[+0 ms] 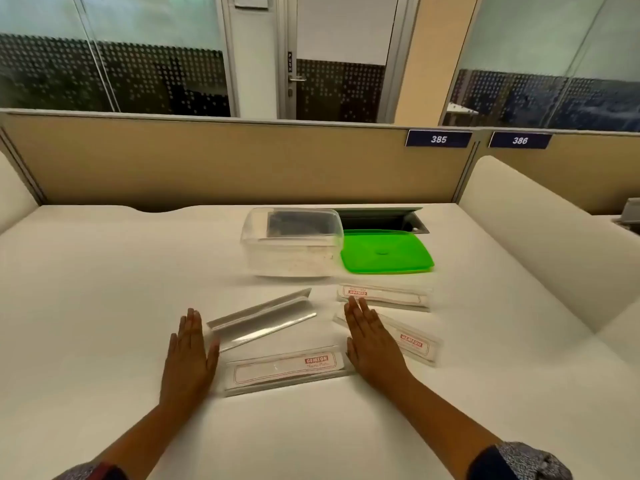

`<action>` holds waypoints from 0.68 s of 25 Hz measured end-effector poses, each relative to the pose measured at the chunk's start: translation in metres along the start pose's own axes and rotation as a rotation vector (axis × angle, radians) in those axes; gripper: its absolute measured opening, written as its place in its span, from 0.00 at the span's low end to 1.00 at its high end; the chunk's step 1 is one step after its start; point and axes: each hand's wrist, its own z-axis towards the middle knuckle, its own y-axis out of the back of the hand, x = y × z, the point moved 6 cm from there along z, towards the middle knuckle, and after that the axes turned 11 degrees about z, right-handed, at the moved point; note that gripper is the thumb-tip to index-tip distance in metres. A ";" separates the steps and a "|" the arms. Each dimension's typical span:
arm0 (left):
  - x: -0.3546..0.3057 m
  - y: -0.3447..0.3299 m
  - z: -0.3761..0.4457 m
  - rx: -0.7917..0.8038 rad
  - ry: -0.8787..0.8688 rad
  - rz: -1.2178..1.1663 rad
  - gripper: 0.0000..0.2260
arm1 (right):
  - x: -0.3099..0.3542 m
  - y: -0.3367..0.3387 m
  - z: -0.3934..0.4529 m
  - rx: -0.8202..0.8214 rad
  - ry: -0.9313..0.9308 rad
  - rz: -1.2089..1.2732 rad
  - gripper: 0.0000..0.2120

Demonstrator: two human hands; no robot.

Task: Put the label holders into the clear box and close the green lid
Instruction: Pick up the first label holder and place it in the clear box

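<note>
Clear label holder (284,370) between flat left hand (188,358) and right hand (372,341).

Two bare forearms, left hand (188,355) and right hand (375,344), without rings or a watch. Sleeves are pushed up near the elbows: dark fabric with a fine pale speckled print, right cuff (519,462) clearest.

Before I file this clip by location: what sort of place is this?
Most likely an open-plan office. The white desk has a tan partition bearing seat numbers 385 and 386, and behind it stand frosted glass walls and a door marked PUSH.
</note>
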 end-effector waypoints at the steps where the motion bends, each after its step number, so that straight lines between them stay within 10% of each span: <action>1: 0.002 -0.003 0.000 0.008 0.014 -0.007 0.36 | -0.001 -0.003 -0.004 -0.004 -0.003 0.013 0.27; 17: 0.007 -0.022 0.000 0.139 0.028 0.192 0.27 | -0.011 -0.040 -0.015 0.348 0.050 0.140 0.25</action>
